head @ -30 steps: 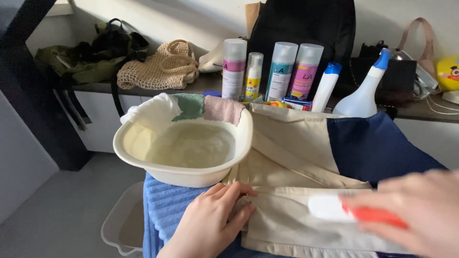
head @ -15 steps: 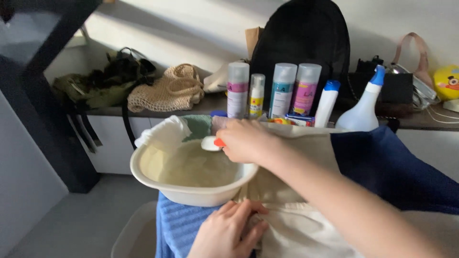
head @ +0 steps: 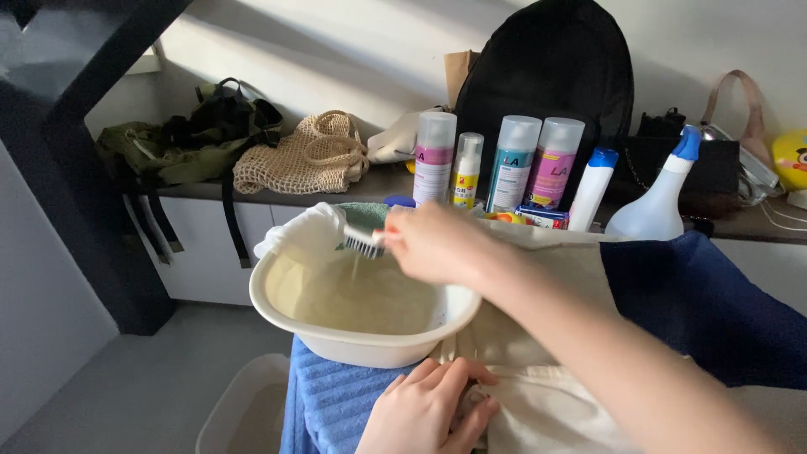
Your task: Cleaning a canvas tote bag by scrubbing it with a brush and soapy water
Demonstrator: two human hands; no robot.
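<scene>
- Brush [head: 364, 242]: since half a second ago it has turned, bristles now down (dripping), lifted just above the basin [head: 336, 336] water.
- Right hand [head: 437, 244]: fingers clamped on the brush handle; long axis roughly level, head pointing away from the hand over the basin.
- Left hand [head: 429, 412]: lying flat, fingers together, in front of the basin, apparently pinning the cream fabric [head: 538, 403] in place.

A pale wall [head: 336, 34] backs a dark shelf [head: 277, 195] over grey floor [head: 126, 378].
</scene>
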